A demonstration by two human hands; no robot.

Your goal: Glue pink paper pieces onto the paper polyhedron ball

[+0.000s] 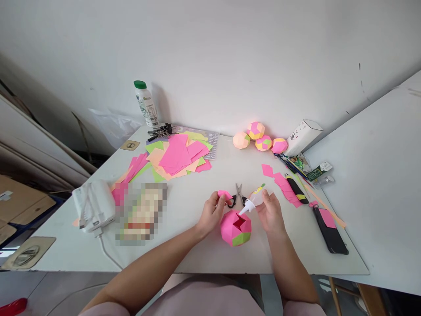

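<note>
A faceted paper ball [227, 229], mostly pink with a green patch, sits near the table's front edge with an opening at its top. My right hand [271, 210] grips a clear glue bottle [257, 197], tilted so that its white nozzle points down-left at the rim of the opening. Just left of and above the ball, my left hand [213, 211] pinches a small pink paper piece [225, 194] between thumb and fingers. Scissors [239, 191] lie behind both hands, blades away from me, partly hidden by the bottle and the paper piece.
Pink, peach and green sheets [177, 153] are piled back left. Several small paper balls [255, 130] stand by the wall. Pink pieces [286, 188], a cutter [297, 189] and a black phone [330, 230] lie right. A white charger [95, 204] is left; a green-capped bottle [146, 105] stands behind.
</note>
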